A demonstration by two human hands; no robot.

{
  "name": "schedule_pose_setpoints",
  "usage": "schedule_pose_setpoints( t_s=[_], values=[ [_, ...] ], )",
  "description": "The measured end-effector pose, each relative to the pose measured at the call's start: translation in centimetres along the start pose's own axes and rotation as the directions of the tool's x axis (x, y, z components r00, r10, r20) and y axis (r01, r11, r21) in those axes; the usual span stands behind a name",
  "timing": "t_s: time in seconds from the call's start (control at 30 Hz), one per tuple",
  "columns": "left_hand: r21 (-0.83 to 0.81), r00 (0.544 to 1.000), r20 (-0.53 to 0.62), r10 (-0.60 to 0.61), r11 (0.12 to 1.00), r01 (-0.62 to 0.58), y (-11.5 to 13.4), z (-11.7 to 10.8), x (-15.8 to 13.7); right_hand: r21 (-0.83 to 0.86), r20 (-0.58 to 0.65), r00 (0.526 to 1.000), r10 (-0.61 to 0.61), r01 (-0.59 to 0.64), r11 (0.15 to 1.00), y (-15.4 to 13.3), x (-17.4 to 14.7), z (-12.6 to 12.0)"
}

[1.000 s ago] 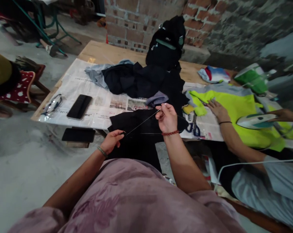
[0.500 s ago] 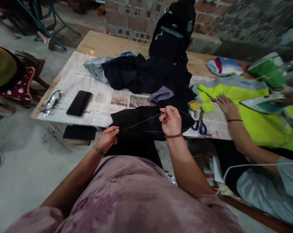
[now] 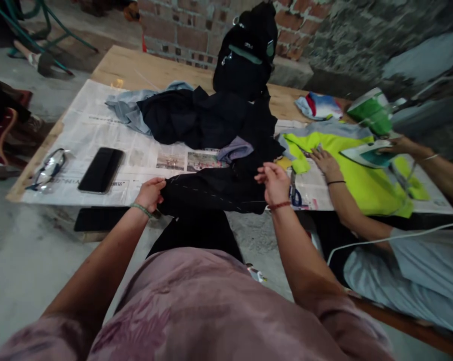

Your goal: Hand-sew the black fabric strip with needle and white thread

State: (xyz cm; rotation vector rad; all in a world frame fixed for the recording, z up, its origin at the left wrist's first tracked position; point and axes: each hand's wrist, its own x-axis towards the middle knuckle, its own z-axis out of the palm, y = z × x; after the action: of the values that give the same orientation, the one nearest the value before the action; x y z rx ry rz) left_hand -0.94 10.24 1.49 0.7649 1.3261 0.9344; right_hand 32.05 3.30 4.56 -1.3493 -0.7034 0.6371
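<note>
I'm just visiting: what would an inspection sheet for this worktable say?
Surface: wooden table, partly covered with newspaper.
Work in hand: black cloth with a broken line of white stitches.
Clutter: phone, backpack, blue-handled scissors.
Hands: left hand grips the cloth's edge; right hand is at its other end, hold unclear.
Cables: white cord near a co-worker's grey sleeve.
Surroundings: brick wall; co-worker's hand holding an iron.
</note>
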Motion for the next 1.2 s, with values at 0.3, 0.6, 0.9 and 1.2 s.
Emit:
schedule_pose_setpoints(
  t_s=[0.3,0.6,0.9,1.2],
  values=[
    [0.028,0.999,-0.043,-0.007,1.000,0.008,-0.8,0.1,0.8,-0.376,-0.381,0.925,-0.014,-0.141,0.916,7.5,-9.7,-11.9],
    [0.021,0.999,-0.043,0.033,0.999,-0.032,-0.8,0.1,0.4,-0.834,0.235,0.895,-0.378,0.386,0.394,7.8,-9.8,-7.6],
    [0.044,0.999,-0.022,0.039,0.998,-0.038,-1.1,-0.2,0.7,-0.719,0.370,0.870,-0.326,0.491,0.492,5.5,-6.7,-8.5],
    [0.041,0.978,-0.102,0.184,0.983,-0.180,-2.1,-0.2,-0.3,-0.776,0.239,0.905,-0.353,0.397,0.491,4.6,-5.3,-7.3]
  ],
)
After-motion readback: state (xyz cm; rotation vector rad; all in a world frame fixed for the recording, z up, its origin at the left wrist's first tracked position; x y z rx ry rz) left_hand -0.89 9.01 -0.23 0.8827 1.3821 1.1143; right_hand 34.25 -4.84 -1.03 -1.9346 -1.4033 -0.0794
